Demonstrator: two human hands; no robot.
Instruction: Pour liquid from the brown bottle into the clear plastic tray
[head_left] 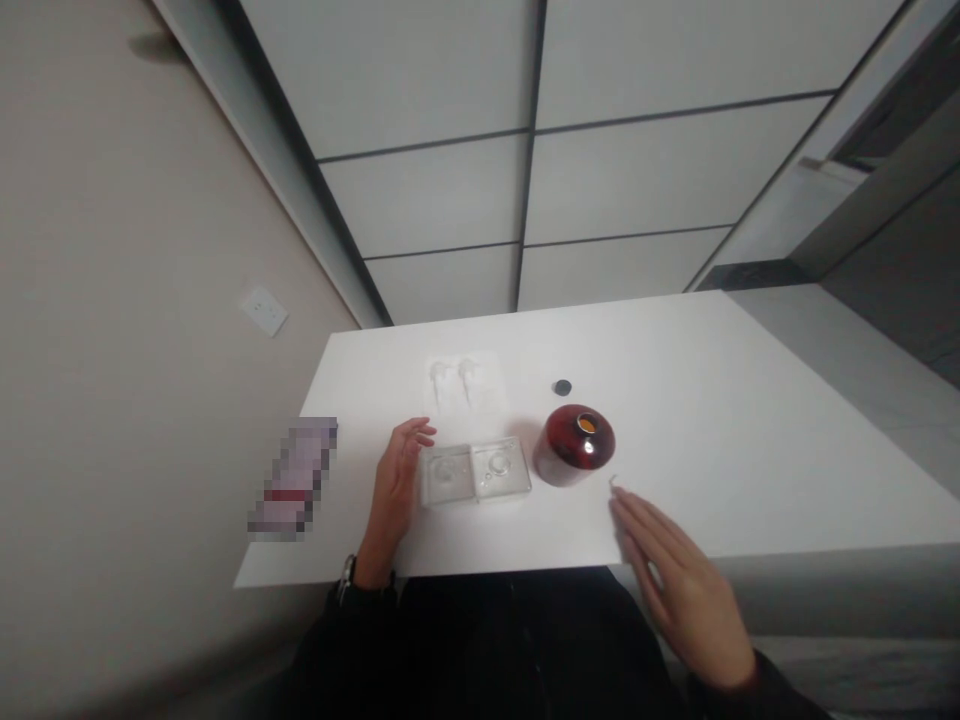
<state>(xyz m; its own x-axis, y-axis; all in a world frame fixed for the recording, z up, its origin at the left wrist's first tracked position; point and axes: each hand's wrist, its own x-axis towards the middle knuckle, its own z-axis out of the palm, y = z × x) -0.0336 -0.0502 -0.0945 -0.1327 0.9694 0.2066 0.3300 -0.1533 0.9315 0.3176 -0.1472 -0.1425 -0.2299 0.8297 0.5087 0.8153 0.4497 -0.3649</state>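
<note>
My left hand [397, 478] is beside the left end of two clear square containers [454, 490], its fingers loosely stretched and nothing visible in them. The containers stand side by side, each with a round shape in it. To their right is a rounded, dark red-brown bottle [568, 450] with an uncovered neck. My right hand [675, 570] rests at the table's front, right of the bottle, fingers extended and lying together. By its fingertips is a small, thin, pale curved bit [613, 481], too small to name; whether they touch is unclear.
A small black cap [562, 387] lies behind the bottle. Two whitish pump-like pieces [466, 378] lie on a pale sheet behind the containers. A pixelated flat object [296, 475] is at the table's left edge. The white table [675, 400] meets panelled doors [450, 200] behind.
</note>
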